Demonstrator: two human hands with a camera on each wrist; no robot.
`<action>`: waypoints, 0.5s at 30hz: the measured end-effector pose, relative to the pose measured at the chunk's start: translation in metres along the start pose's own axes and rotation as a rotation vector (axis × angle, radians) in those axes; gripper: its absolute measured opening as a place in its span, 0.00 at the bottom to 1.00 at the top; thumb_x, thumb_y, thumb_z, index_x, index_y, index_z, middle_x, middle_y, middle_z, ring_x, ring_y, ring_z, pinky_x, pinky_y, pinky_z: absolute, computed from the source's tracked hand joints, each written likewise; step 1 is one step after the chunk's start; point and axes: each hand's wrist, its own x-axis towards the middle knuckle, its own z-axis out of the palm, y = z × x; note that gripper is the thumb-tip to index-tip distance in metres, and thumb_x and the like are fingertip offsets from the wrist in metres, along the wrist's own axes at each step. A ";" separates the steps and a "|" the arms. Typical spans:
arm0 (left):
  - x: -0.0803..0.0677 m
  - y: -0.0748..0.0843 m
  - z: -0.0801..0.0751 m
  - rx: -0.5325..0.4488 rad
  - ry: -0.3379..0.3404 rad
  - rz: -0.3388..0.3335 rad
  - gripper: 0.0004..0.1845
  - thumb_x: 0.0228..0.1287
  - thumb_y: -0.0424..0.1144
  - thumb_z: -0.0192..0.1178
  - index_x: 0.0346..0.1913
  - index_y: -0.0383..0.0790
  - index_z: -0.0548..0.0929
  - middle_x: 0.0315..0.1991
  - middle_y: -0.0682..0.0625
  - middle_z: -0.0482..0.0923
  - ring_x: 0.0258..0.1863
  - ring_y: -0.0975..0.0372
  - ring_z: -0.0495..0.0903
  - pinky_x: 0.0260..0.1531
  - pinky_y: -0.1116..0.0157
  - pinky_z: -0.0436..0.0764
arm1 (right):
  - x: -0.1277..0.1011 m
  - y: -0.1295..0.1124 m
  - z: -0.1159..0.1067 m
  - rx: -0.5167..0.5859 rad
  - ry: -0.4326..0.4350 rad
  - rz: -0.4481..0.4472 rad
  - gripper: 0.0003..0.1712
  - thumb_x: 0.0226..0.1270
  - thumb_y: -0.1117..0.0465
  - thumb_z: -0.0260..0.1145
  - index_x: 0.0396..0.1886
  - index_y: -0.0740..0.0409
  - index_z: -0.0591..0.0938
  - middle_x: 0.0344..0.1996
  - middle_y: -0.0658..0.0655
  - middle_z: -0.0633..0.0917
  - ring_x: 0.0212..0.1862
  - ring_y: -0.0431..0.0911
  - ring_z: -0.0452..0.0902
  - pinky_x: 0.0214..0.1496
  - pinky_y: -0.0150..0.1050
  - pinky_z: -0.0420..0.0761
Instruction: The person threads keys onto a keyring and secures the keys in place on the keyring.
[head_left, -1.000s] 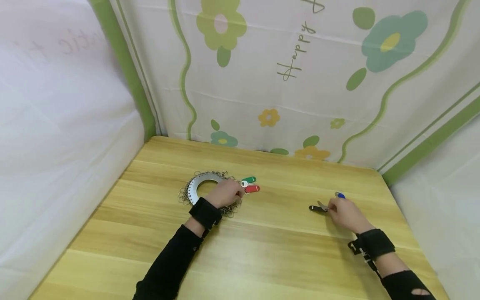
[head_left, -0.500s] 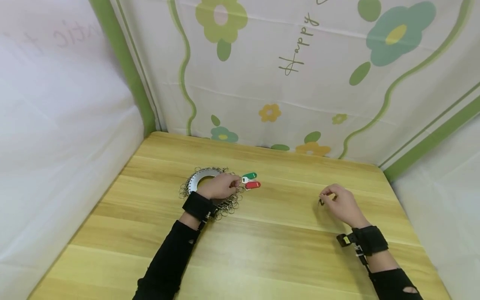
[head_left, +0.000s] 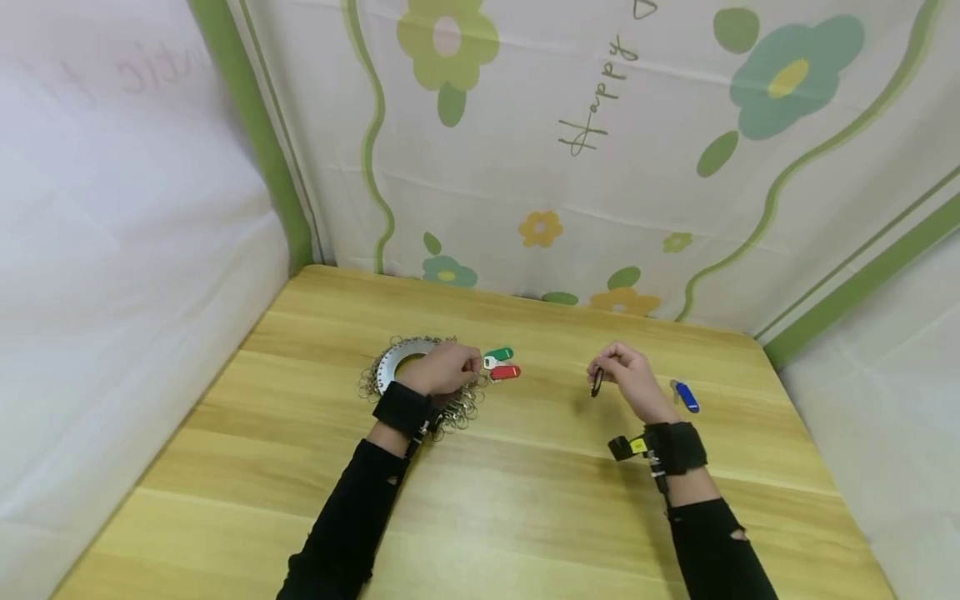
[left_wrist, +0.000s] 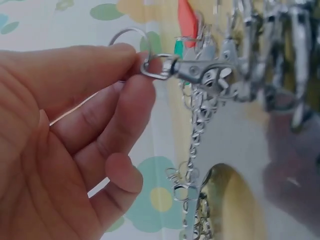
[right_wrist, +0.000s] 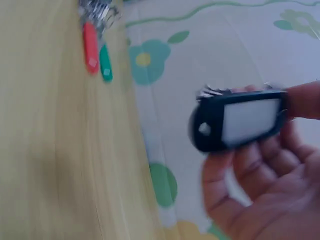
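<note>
On the left of the table lies a flat silver metal ring [head_left: 386, 371] fringed with small clasps and key rings. Over its right side, my left hand [head_left: 442, 371] pinches a split key ring [left_wrist: 131, 28] between thumb and forefinger. That ring is linked to a swivel clasp [left_wrist: 192, 71]. My right hand [head_left: 633, 385], raised above the table, pinches a black key tag [right_wrist: 250, 122] with a white label. The bit of metal behind the tag is mostly hidden. A red key tag [head_left: 506, 372] and a green key tag [head_left: 498, 354], with keys, lie at the metal ring's right edge.
A blue key tag [head_left: 687, 397] with a key lies on the wooden table [head_left: 525, 500], right of my right hand. White fabric walls [head_left: 480, 167] with printed flowers stand behind and at both sides of the table.
My right hand has lifted the black key tag off the table and carried it left, uncovering the blue tag. The left hand stays at the metal ring, shifting only slightly.
</note>
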 end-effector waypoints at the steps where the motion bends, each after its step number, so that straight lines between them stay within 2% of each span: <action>1: 0.000 0.000 0.001 0.007 0.004 0.003 0.07 0.70 0.33 0.51 0.40 0.38 0.79 0.29 0.47 0.77 0.13 0.62 0.72 0.24 0.66 0.74 | 0.004 0.000 0.006 -0.002 -0.013 0.025 0.14 0.75 0.61 0.51 0.40 0.71 0.72 0.36 0.68 0.79 0.38 0.62 0.77 0.42 0.43 0.79; 3: -0.001 0.001 0.003 0.014 0.007 0.015 0.07 0.70 0.34 0.50 0.39 0.37 0.78 0.26 0.49 0.75 0.13 0.62 0.71 0.25 0.66 0.73 | 0.012 0.002 0.017 -0.021 -0.056 0.086 0.14 0.74 0.60 0.51 0.39 0.70 0.73 0.34 0.70 0.77 0.34 0.64 0.75 0.36 0.40 0.78; 7: 0.000 0.001 0.003 0.029 0.017 0.028 0.07 0.71 0.33 0.48 0.36 0.38 0.76 0.24 0.51 0.72 0.14 0.63 0.69 0.29 0.65 0.71 | 0.025 -0.002 0.043 -0.072 -0.134 0.172 0.12 0.73 0.61 0.51 0.36 0.66 0.75 0.33 0.73 0.77 0.25 0.53 0.74 0.24 0.38 0.71; 11: 0.002 0.001 0.002 0.045 0.013 0.026 0.06 0.70 0.34 0.50 0.34 0.41 0.76 0.23 0.52 0.71 0.15 0.63 0.69 0.30 0.65 0.71 | 0.036 -0.007 0.066 -0.090 -0.210 0.220 0.13 0.72 0.63 0.51 0.38 0.72 0.74 0.33 0.75 0.76 0.22 0.48 0.71 0.23 0.37 0.68; 15: 0.003 0.000 0.002 0.075 0.030 0.060 0.10 0.69 0.34 0.52 0.27 0.42 0.74 0.20 0.53 0.69 0.15 0.63 0.69 0.27 0.66 0.71 | 0.047 -0.009 0.087 -0.118 -0.234 0.248 0.15 0.70 0.63 0.51 0.39 0.76 0.73 0.30 0.73 0.76 0.20 0.46 0.66 0.21 0.36 0.65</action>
